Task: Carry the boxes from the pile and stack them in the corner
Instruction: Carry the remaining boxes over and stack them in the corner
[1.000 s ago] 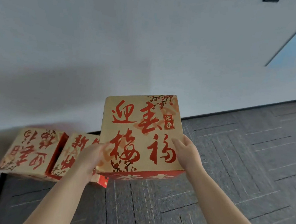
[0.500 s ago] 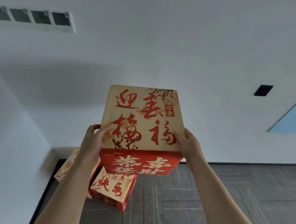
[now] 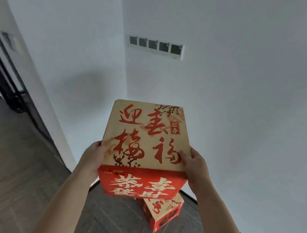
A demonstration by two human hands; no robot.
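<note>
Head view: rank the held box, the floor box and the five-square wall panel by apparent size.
1. Held box, largest, though nearest the camera.
2. Floor box, partly hidden, and wall panel look about alike; unranked.

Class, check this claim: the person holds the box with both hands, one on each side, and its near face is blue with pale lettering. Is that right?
No. The head view shows the near face of the box is red, not blue. The left hand and right hand do hold it, one on each side.
</note>
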